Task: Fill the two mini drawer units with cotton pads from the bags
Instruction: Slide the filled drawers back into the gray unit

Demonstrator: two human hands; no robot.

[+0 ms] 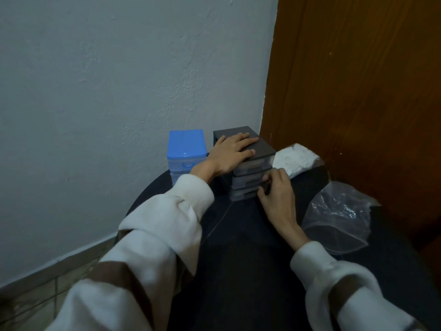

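Dark fabric is covering the round surface (238, 259), which is sitting in a corner between a pale plaster wall (119, 80) and a brown wooden door (358, 91). Crowding the right side, an empty clear plastic bag (338, 218) is lying crumpled and open beside the right forearm, and a second bag of white cotton pads (296, 158) is resting farther back against the door, just beside the grey drawer unit (248, 163).

That grey drawer unit is standing at the far edge of the surface, with the blue drawer unit (186, 151) just to its left near the wall, the two close together but apart. The left hand (229, 151) is lying flat on the grey unit's top, fingers straight and spread, pressing down. The right hand (276, 189) is reaching the unit's front at its right corner, fingers curled at the middle and lower drawers; whether they are gripping a handle is hard to tell.

White sleeves with brown bands are covering both arms, and the left sleeve is hiding the lower part of the blue unit. The drawers' contents are too dim and blurred to make out.
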